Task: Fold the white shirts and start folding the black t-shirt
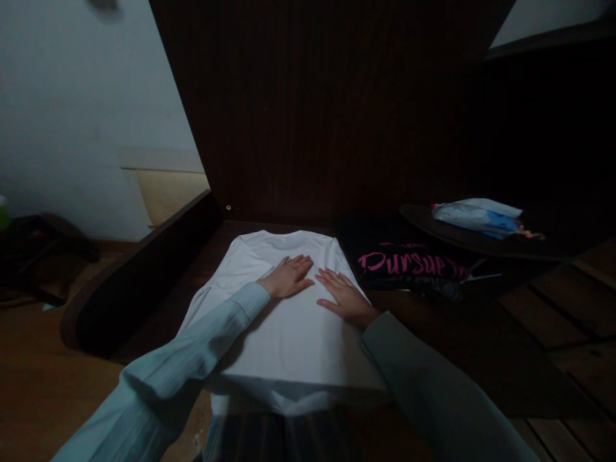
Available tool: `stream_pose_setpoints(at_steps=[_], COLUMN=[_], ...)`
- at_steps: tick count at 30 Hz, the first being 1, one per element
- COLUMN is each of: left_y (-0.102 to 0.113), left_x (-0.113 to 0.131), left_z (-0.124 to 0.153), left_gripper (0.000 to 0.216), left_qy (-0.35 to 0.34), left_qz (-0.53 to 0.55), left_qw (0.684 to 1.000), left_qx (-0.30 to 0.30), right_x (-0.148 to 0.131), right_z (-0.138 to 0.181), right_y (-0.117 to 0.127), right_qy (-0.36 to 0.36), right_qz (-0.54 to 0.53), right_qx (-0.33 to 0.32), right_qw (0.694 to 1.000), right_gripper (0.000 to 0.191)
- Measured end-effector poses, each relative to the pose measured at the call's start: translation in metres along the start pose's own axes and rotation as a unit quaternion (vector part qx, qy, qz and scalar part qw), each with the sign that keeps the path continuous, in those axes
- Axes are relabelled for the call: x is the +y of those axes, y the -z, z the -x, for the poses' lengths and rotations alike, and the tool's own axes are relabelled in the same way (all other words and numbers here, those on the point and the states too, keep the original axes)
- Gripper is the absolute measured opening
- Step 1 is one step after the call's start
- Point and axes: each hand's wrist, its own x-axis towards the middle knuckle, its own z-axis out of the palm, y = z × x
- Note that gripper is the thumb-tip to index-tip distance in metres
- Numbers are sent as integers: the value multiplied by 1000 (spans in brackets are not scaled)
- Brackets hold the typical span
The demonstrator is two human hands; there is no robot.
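A white T-shirt [293,340] lies spread on a dark wooden surface, its collar toward the back panel and its lower part hanging over the front edge. One sleeve is folded inward on the left side. My left hand [287,277] rests flat on the upper middle of the shirt, fingers stretched to the right. Close beside it, my right hand [347,300] lies flat on the shirt's right part, fingers apart and pointing up and left. Neither hand holds anything.
Right of the shirt lies dark folded clothing [409,263] with pink lettering. A blue and white plastic packet [481,215] sits on a dark curved shelf [433,230]. A raised wooden side board [139,269] borders the left, and a tall dark panel [327,115] stands behind.
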Motion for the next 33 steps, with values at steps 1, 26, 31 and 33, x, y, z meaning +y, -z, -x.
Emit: stream_pose_setpoints(at_steps=[1, 26, 31, 33], left_y=[-3, 13, 11, 11], left_x=[7, -69, -79, -83], left_z=[0, 200, 197, 199], left_gripper=[56, 24, 15, 15], left_qy=[-5, 389, 390, 403], left_qz=[-11, 30, 73, 83], left_qw=[1000, 903, 894, 882], left_qx=[-21, 181, 209, 229], right_x=[0, 5, 6, 6], right_z=[0, 0, 0, 0], right_y=[-1, -6, -7, -7], right_qy=[-2, 7, 11, 11], right_qz=[3, 14, 9, 9], right_qx=[1, 27, 39, 40], right_qw=[1000, 1000, 999, 999], right_gripper=[63, 56, 55, 56])
